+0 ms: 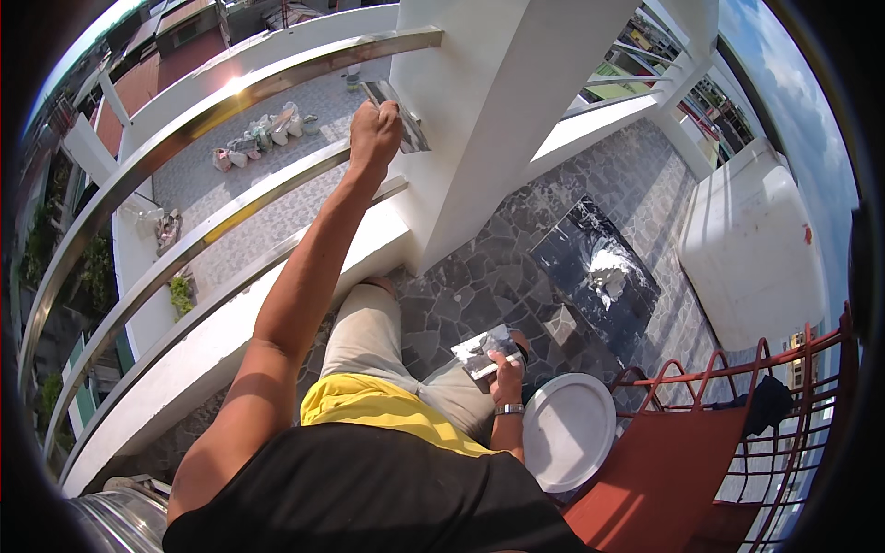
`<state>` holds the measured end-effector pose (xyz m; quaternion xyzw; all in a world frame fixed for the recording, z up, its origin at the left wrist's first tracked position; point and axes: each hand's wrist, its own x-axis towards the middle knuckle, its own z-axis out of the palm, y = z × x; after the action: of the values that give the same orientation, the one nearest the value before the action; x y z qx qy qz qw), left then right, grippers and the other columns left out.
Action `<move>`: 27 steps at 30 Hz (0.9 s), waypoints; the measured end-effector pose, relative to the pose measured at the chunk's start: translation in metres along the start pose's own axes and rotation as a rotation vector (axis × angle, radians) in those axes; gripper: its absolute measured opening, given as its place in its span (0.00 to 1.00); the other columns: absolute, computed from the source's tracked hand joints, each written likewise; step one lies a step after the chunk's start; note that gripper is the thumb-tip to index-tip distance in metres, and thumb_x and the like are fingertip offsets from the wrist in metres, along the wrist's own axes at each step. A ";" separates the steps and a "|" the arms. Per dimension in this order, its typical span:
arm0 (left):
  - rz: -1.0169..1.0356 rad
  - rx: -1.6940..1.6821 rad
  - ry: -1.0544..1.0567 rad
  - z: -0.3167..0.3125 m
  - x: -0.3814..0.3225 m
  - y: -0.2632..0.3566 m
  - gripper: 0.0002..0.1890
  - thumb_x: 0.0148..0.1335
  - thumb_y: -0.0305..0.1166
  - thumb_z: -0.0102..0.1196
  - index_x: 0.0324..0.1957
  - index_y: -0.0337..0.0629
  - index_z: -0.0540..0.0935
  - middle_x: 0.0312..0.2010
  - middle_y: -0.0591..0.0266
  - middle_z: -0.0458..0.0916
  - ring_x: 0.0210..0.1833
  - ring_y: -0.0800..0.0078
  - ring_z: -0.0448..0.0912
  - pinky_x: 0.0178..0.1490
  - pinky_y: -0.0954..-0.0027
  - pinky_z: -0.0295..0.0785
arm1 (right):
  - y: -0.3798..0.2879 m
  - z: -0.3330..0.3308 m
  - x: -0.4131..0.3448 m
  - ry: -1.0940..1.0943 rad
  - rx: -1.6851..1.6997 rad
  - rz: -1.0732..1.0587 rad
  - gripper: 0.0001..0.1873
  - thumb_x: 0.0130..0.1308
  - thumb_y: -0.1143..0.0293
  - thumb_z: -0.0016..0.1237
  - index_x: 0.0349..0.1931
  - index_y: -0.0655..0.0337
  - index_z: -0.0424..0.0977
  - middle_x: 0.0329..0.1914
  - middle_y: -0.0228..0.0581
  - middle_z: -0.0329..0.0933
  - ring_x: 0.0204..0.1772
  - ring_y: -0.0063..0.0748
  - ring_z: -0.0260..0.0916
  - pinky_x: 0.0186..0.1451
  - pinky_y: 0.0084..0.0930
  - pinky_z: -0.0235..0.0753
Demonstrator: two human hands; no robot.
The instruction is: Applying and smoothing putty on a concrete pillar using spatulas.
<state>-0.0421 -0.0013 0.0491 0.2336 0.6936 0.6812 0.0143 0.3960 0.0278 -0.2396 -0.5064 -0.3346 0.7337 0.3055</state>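
My left hand [377, 135] is raised at the end of a stretched arm and grips a flat metal finishing trowel [413, 131]. The trowel's blade lies along the side of a white-coated column [442, 90], where the metal railing meets it; whether the whole blade touches cannot be told. Low by my thigh, my right hand [506, 377] holds a flat plastering plate [477, 352] smeared with white and grey compound. On the stone-patterned floor, a dark board [567, 256] carries a heap of white compound [612, 273].
Shiny metal rails [276, 186] run above a low white wall [366, 242] at left. A round white lid [570, 432] sits beside my right forearm. Red metal framework [691, 408] and a large white container [753, 242] stand to the right. Several filled sacks [266, 131] lie beyond the railing.
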 end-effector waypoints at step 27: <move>0.738 0.328 -0.035 0.040 -0.058 0.040 0.26 0.66 0.23 0.47 0.67 0.28 0.67 0.41 0.46 0.71 0.41 0.53 0.74 0.46 0.57 0.74 | -0.007 0.011 -0.007 -0.092 0.050 -0.012 0.19 0.56 0.81 0.57 0.49 0.75 0.75 0.47 0.43 0.80 0.48 0.37 0.79 0.53 0.28 0.77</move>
<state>0.0350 0.0149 0.0667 0.4775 0.6625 0.5168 -0.2569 0.3887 0.0245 -0.2272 -0.4622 -0.3326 0.7627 0.3066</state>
